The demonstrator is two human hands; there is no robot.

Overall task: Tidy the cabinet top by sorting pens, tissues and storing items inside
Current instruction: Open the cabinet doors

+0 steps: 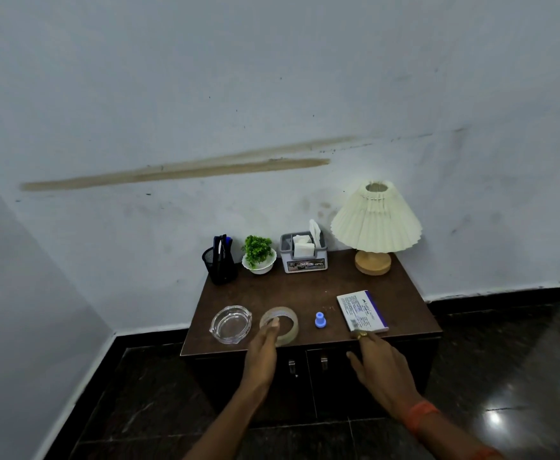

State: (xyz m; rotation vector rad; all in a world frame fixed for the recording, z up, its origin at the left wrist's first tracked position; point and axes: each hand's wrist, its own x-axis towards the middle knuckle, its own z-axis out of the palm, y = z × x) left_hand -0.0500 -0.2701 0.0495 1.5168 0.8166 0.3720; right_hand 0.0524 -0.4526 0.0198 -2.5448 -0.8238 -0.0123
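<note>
L hand (261, 350) open, fingertips on tape roll (279, 325) at cabinet top (305, 290) front edge. R hand (380, 361) fingers spread, touching box (362, 312), maybe not gripping. Ashtray (230, 324) just left of tape, blue cap (319, 319) between. Rear: pen holder (219, 262), plant (258, 255), tissue box (303, 252), lamp (375, 224).

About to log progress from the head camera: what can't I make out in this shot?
- Cabinet inside: both doors are shut, contents hidden.
- Near rim of the tape roll: covered by the left hand, so the grip is unclear.
- Small print on the box: too small to read; the right hand hides its near corner.
- Pens in the black mesh holder: dark and bunched, count unclear.
- Lamp bulb: hidden by the shade.
</note>
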